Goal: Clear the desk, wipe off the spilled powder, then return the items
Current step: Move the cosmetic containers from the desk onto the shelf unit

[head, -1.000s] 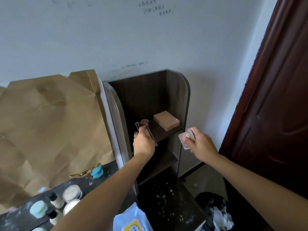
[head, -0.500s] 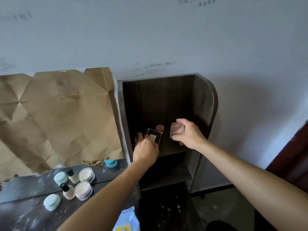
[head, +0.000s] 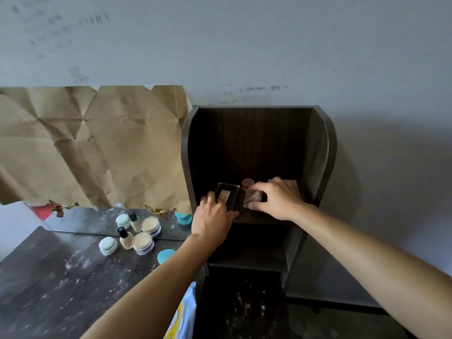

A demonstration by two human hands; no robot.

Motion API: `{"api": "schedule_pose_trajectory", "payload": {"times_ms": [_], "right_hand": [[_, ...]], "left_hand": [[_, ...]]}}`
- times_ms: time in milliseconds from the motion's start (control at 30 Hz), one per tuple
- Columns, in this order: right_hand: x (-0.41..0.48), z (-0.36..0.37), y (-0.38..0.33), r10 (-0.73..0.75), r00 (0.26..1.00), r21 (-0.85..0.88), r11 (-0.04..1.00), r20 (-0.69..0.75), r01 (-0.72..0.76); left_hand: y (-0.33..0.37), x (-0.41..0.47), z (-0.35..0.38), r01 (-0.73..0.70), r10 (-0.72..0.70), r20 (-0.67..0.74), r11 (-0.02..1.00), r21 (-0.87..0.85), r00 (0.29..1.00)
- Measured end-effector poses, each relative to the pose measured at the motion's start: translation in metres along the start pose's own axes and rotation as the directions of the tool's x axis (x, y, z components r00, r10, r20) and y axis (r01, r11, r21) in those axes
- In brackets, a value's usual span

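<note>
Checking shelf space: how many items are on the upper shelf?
4: black compact in the left hand, pink case in the right hand, red pot behind them, tan box behind the right hand; more may be hidden.

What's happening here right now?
A person is clearing small cosmetics onto the upper shelf of a dark wooden cubby. The left hand grips a black compact at the shelf. The right hand holds a pinkish clear case beside it, in front of a small red jar. White powder speckles the desk, where jars and a bottle stand.
</note>
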State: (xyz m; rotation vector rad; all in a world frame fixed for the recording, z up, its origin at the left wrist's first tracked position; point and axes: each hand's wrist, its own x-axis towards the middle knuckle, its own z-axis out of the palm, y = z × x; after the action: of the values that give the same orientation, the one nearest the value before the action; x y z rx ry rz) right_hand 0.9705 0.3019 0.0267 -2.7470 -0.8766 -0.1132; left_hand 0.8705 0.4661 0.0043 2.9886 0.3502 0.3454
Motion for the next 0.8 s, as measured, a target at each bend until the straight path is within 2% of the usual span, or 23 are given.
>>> {"api": "schedule_pose_trajectory", "payload": {"times_ms": [100, 167, 400, 567, 633, 700, 800], "right_hand": [[-0.003, 0.004, 0.006, -0.078, 0.997, -0.105, 0.992, -0.017, 0.076], [-0.005, 0.007, 0.007, -0.104, 0.994, -0.117, 0.988, -0.032, 0.1], [-0.009, 0.016, 0.006, -0.124, 0.992, -0.123, 0.985, -0.036, 0.119], [-0.015, 0.017, 0.007, -0.135, 0.99, -0.114, 0.985, -0.038, 0.13], [-0.024, 0.021, 0.002, -0.148, 0.98, -0.056, 0.988, -0.131, 0.142], [-0.034, 0.025, -0.007, -0.188, 0.939, 0.006, 0.98, -0.289, 0.198], [-0.049, 0.033, -0.032, -0.247, 0.88, 0.092, 0.947, -0.405, 0.308]], "left_hand": [[-0.008, -0.01, 0.005, -0.14, 0.142, -0.051, 0.989, 0.039, 0.988], [-0.014, -0.018, 0.006, -0.185, 0.188, -0.085, 0.982, 0.038, 0.978], [-0.017, -0.014, 0.004, -0.08, 0.083, -0.085, 0.996, 0.043, 0.993], [-0.013, -0.012, 0.002, -0.083, 0.087, -0.086, 0.996, 0.045, 0.993], [-0.023, -0.02, 0.006, -0.155, 0.15, -0.133, 0.988, -0.025, 0.98], [-0.039, -0.035, 0.012, -0.234, 0.213, -0.217, 0.97, -0.074, 0.953], [-0.074, -0.064, 0.021, -0.258, 0.238, -0.273, 0.965, -0.04, 0.932]]}}
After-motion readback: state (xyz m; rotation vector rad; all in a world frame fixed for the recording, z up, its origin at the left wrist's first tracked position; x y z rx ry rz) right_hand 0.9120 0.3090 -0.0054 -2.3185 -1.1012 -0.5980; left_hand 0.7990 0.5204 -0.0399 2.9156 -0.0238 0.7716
